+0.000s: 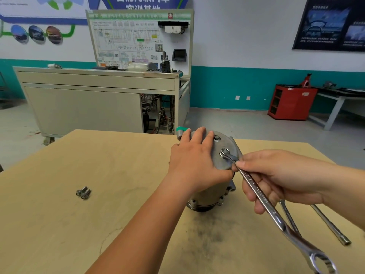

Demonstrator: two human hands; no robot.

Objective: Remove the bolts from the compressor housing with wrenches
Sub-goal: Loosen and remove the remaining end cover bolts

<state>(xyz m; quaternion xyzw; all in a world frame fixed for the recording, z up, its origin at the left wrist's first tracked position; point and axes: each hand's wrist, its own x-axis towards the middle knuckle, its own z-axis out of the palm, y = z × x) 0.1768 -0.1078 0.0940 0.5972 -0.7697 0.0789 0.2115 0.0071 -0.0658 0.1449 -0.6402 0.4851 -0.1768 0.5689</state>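
Workshop table (59, 224), centre: compressor housing (209, 192) upright, my left hand (194, 161) pressed flat on its cover, grasping nothing. My right hand (276, 178) is clenched round a wrench (262, 196), ring end on one bolt (224, 152). Two removed bolts (83, 192) lie at nine o'clock; another bolt (216, 137) remains at twelve, so roughly half done, I judge.

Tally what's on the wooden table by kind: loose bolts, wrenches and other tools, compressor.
Loose bolts: 2
Wrenches: 2, one in the right hand set on a housing bolt, one lying under it
Socket driver rod: 1
Compressor, under the left hand: 1
Total: 6
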